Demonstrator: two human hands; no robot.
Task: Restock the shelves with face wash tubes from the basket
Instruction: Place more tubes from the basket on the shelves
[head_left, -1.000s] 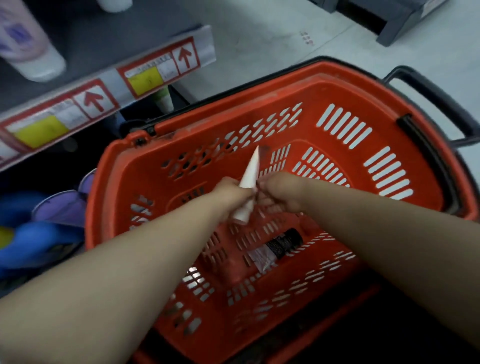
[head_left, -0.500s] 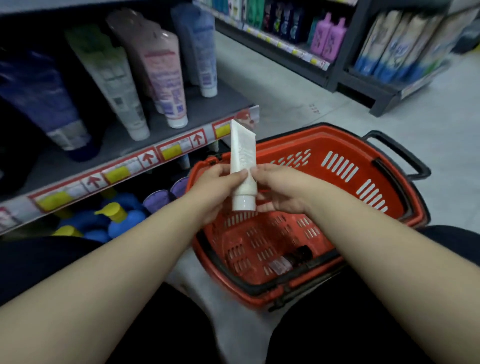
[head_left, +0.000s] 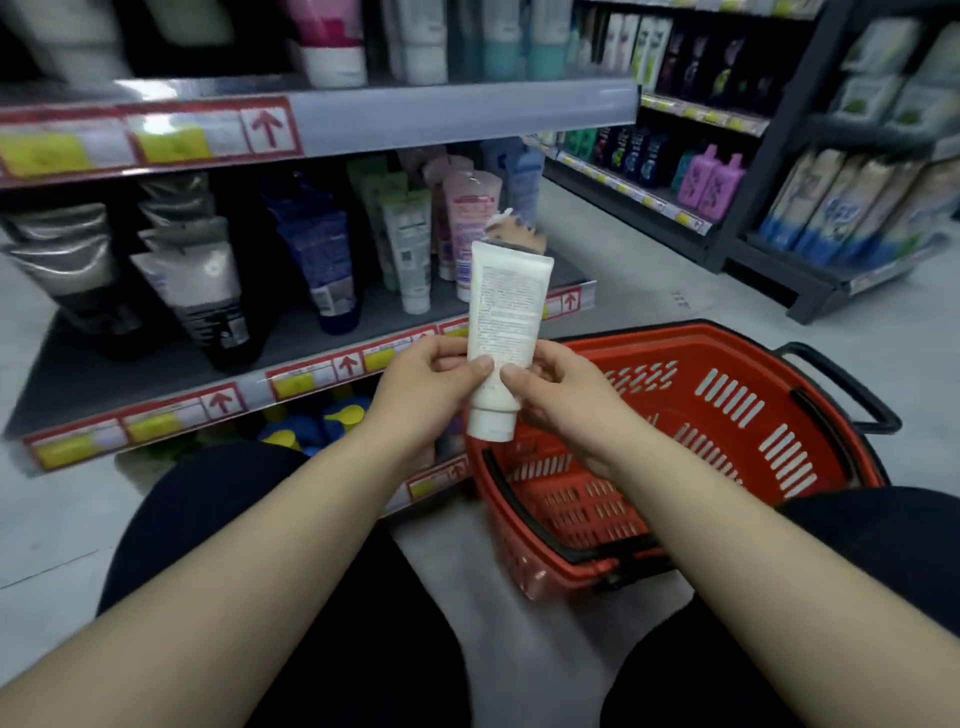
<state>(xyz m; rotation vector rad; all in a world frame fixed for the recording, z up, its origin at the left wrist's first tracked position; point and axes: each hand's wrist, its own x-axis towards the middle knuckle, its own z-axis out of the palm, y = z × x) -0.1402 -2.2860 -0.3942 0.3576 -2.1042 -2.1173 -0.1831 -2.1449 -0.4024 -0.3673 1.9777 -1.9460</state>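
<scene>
Holding one white tube (head_left: 506, 312) cap-down; left hand (head_left: 421, 387), right hand (head_left: 563, 395), fingers (head_left: 480, 367) pinching it; one red basket (head_left: 685, 336) near.

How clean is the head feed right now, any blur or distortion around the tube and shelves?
Head view: the white tube, left hand and right hand are fairly sharp; products on the upper shelf smear with motion blur; the wide-angle lens tilts the shelf edges; lighting is dim.

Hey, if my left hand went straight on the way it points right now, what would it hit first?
Apart from the white tube it already grips, the left hand would probably meet the price strip at the shelf's right end first, though depth is unclear.
</scene>
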